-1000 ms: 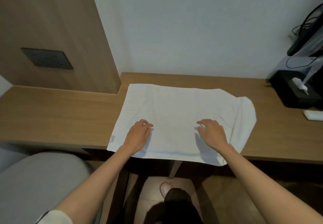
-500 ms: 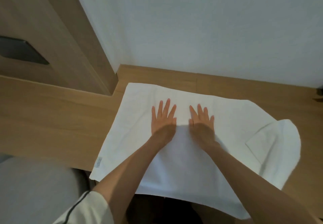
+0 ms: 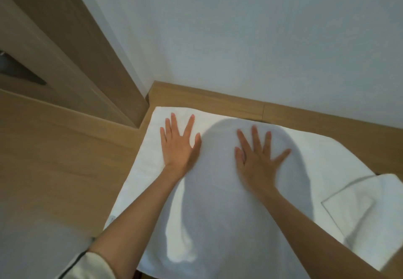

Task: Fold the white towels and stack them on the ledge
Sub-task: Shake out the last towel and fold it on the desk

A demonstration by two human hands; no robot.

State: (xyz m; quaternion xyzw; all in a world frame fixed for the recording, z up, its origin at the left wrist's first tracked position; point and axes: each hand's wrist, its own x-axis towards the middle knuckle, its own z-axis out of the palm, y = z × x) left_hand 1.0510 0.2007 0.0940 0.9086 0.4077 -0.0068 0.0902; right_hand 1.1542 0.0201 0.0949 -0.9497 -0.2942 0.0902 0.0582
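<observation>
So here's where I'm at: one white towel [image 3: 327, 158] is spread out flat on the wooden ledge [image 3: 65, 158], with its far edge close to the white wall [image 3: 239, 39] and its far left corner just beside the corner of the wood panel [image 3: 65, 49] that stands on the left. The near part of the towel seems to run out past the ledge's near edge and hang there

Both my hands are on top of it, palms down, not gripping anything. My left hand [image 3: 177, 145] is flat near the far left corner, fingers straight and fanned wide. My right hand [image 3: 257, 158] is flat too, more toward the middle of the towel, fingers splayed wide with the little finger sticking out to the right. It's a bit blurry in the shot. The two hands are apart, with bare towel between them

Over on the right the towel's corner [image 3: 349, 209] is flipped over onto itself, so there's a doubled flap lying on top. A big rounded shadow [image 3: 218, 202] falls across the middle of the towel, covering my right hand and part of my left

There's a dark plate [image 3: 19, 73] set in the panel at far left, and my white sleeve [image 3: 87, 265] shows at the near left
</observation>
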